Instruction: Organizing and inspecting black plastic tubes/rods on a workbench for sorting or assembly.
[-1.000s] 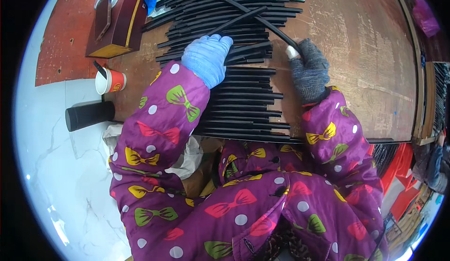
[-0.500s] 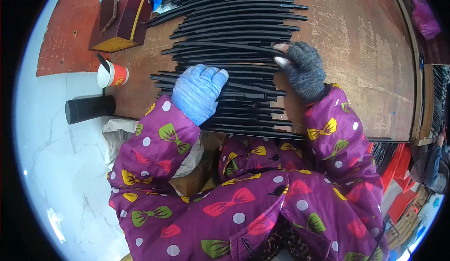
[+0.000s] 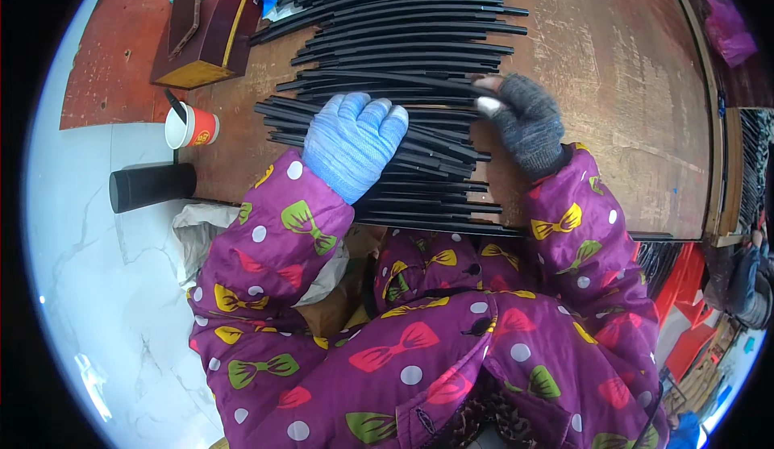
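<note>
Many slim black strips (image 3: 403, 42) lie side by side in a long spread across the wooden table, running left to right. My left hand (image 3: 355, 143), in a light blue knitted glove, is closed over several of the nearer strips, its fingers curled down and their tips hidden. Those strips lie bunched and slightly slanted beneath it. At the right ends of the strips, my right hand (image 3: 526, 122) wears a dark grey glove with bare fingertips. Its thumb and forefinger pinch the end of one strip; the hand is slightly blurred.
A paper cup (image 3: 192, 126) with a dark stick in it stands at the table's left edge, beside a black cylinder (image 3: 153, 187). A dark red box (image 3: 205, 34) sits at the far left. Bare wooden tabletop (image 3: 621, 110) stretches to the right. Pink plastic (image 3: 730, 31) shows at the far right.
My left hand has moved a little away from me and to the right, pushing strips together and changing their slant. The right hand has barely shifted, still at the strip ends.
</note>
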Demonstrator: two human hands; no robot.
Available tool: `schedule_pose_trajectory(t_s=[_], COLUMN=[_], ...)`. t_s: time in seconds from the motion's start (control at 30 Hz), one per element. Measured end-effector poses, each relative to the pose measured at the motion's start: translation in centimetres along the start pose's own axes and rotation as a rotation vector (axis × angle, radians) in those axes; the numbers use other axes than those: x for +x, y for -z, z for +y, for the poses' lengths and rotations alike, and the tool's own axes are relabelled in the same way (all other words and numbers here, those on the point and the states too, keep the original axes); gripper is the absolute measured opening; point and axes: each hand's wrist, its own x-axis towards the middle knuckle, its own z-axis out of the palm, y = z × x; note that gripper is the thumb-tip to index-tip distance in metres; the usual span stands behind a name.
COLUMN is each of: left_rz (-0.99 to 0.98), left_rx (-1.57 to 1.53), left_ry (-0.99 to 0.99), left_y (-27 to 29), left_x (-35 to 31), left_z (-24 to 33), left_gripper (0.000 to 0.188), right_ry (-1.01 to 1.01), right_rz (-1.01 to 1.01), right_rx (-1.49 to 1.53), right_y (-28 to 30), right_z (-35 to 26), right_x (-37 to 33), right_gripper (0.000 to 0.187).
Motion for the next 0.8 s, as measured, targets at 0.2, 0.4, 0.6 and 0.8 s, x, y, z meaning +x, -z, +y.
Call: schedule_pose_trajectory(t_s=[0.2,0.4,0.6,0.8], left_rz=[0.147,0.785,0.783,0.002], left_rx=[-0.177,-0.979,-1.960,-1.432], left_ry=[0.106,0.588,0.964,0.906], left_y=[4.2,7.3,4.1,2.8], left_x=[0.2,2.6,1.8,-4.0], left_z=[-1.4,-0.6,2.7,2.3], left_gripper=[0.045,0.018,0.024,0.018], right_ry=[0.264,0.402,0.340,0.307], right_rz=[0.035,-0.061,-0.198,-0.307], right_rx=[-0.205,-0.204,-0.510,-0.745], right_y=[1.3,-0.2,-4.9,-6.3], right_z=[-1.5,-8.7,-11.1,-8.4], right_x=[-0.2,0.1,-1.1,-3.6], right_gripper=[0.046,0.072,0.081,0.062])
